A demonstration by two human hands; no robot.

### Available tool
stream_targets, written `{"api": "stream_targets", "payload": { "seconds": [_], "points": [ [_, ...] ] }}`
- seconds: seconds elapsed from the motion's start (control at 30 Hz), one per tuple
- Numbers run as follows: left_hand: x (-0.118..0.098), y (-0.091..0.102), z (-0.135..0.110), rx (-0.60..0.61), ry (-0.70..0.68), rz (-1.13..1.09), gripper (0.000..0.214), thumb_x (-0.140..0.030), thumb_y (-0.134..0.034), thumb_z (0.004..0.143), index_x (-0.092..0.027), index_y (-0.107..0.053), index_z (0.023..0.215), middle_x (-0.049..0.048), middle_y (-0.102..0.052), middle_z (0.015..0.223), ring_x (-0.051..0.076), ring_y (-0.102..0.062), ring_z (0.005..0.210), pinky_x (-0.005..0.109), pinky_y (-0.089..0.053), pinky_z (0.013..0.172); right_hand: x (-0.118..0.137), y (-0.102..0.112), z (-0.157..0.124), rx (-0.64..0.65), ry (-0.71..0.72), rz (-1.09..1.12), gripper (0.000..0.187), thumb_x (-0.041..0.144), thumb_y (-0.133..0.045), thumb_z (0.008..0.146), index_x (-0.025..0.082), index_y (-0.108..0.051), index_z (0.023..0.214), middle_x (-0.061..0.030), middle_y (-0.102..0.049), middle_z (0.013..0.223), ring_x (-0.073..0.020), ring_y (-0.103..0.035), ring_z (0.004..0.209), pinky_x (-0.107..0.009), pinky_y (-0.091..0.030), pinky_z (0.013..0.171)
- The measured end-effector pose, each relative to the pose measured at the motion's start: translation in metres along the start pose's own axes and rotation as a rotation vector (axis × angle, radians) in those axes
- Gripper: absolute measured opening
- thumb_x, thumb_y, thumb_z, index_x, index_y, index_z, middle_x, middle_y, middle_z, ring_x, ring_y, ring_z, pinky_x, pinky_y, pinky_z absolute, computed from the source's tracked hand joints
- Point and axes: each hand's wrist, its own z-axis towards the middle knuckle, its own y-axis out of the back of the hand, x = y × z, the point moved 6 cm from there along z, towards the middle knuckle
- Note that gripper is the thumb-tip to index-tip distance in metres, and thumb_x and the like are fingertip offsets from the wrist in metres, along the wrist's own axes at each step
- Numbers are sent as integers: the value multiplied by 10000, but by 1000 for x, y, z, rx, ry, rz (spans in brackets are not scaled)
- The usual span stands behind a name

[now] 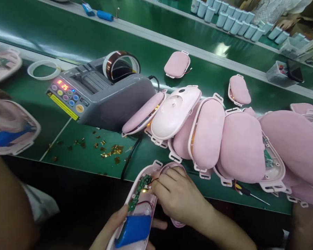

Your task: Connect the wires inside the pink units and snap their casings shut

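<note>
My left hand [112,227] cradles an open pink device shell [143,203] from below at the bottom of the view; its thumb lies along the shell's edge. Inside the shell I see a green circuit board [141,189] and a blue battery pack [133,230] with red wires. My right hand [178,196] is curled over the upper end of the shell, its fingertips pinched at the circuit board where a small light glows. What the fingertips hold is too small to see.
A grey tape dispenser [104,95] with an amber tape roll [121,65] stands on the green bench. Several pink shells [239,146] are stacked in a row at the right. Tape scraps [112,150] lie by it. Another person's arm [8,205] fills the left.
</note>
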Motion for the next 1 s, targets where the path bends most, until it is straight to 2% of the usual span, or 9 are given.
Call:
{"api": "stream_targets", "payload": {
  "seconds": [0.1,0.23,0.47,0.6,0.7,0.87,1.0],
  "points": [
    [5,1,-2,-53,1,19,743,-784,-812,806,-109,-831,1115,222,-855,1055,326,-834,756,305,-599,654,-1,-5,-2,25,1,20,240,182,-527,1112,188,-677,925,-17,-700,891,-206,-576,868,-373,-458,827],
    [6,-2,-5,-64,-71,99,661,-725,-748,897,-147,-791,1216,163,-855,1039,328,-838,812,328,-625,718,-3,-5,-5,43,-1,54,202,174,-548,1104,187,-691,962,-10,-683,861,-206,-569,868,-371,-461,837],
    [-1,-11,-7,-36,-183,166,673,-698,-810,889,-175,-719,1303,105,-843,995,309,-826,796,341,-641,731,-5,3,-2,173,35,118,272,114,-492,1086,191,-687,913,-37,-673,876,-213,-563,879,-374,-473,844],
    [-5,-11,-2,-8,-217,176,665,-704,-826,862,-142,-757,1210,140,-829,1018,301,-809,753,369,-668,706,-3,7,4,218,65,77,294,84,-485,1076,186,-685,885,-39,-663,870,-215,-582,874,-385,-490,882],
    [-4,-9,2,39,-234,174,733,-714,-824,845,-132,-751,1285,175,-817,1073,294,-791,725,369,-664,647,-2,8,5,247,59,79,287,97,-499,1083,185,-687,884,-50,-669,883,-228,-605,891,-404,-501,898],
    [-1,-8,-2,-52,-213,122,682,-580,-897,832,-119,-764,1315,183,-805,1086,313,-802,800,379,-671,710,-2,10,5,305,41,115,263,122,-513,1092,182,-701,917,-61,-686,913,-251,-639,940,-435,-526,928],
    [-7,-10,-3,-70,-258,170,684,-557,-914,809,-142,-762,1332,192,-784,1208,395,-813,969,393,-690,694,-6,8,0,248,42,123,259,135,-528,1107,177,-715,933,-41,-690,900,-215,-639,918,-391,-536,896]
  ]
}}
